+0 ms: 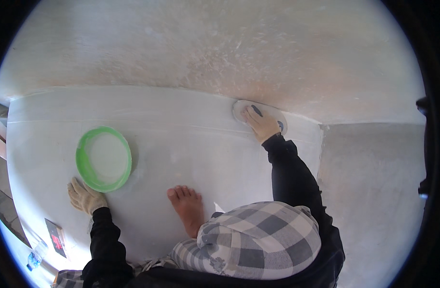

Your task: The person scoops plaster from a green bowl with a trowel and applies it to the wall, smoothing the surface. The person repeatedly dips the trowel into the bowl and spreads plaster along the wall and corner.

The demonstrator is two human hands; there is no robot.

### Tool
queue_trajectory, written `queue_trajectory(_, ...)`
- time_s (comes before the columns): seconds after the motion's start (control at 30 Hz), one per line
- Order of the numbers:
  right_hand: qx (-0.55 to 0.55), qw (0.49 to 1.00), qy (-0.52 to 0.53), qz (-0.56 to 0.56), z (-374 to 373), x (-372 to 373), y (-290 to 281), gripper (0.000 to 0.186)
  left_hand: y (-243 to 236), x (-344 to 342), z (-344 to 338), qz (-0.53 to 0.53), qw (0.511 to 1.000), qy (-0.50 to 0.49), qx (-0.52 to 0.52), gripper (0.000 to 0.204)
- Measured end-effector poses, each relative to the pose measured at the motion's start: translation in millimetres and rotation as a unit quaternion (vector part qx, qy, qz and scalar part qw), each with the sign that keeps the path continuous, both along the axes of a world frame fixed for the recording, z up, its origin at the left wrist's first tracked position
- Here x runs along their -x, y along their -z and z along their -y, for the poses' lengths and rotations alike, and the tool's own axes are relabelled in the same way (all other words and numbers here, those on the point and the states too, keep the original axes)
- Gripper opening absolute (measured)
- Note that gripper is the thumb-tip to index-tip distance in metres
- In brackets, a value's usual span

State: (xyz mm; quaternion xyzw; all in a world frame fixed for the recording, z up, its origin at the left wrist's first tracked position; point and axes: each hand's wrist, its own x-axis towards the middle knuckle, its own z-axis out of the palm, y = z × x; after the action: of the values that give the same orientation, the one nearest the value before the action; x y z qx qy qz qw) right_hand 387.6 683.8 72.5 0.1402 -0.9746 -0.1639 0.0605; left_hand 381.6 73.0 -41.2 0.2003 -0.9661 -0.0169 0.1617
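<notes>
Trowel (269, 111) was held by the right hand (264, 126), fingers curled, well right of the bowl (85, 161), beside which the left hand (88, 198) was laid, fingers slightly spread; the white surface (172, 144) seemed largely coated, the patchy wall (229, 48) beyond unfinished.

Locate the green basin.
In the head view, the green basin sits left of centre on the pale surface, just beyond the gloved left hand.

Float handle (257, 111) — partly hidden under right hand (264, 125).
</notes>
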Motion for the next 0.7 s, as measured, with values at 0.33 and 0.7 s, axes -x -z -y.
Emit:
queue_trajectory(0.33, -0.071, 0.924, 0.264, 0.268, 43.9, 29.8, -76.9, 0.038, 0.6, -3.0, 2.4, 0.025, 1.0, 0.014, -0.007, 0.062)
queue_trajectory(0.7, -0.056, 0.955, 0.228, 0.181, -23.3, 20.9, -28.4, 0.046, 6.7, 19.8, 4.9, 0.048, 0.996, -0.024, -0.07, 0.058)
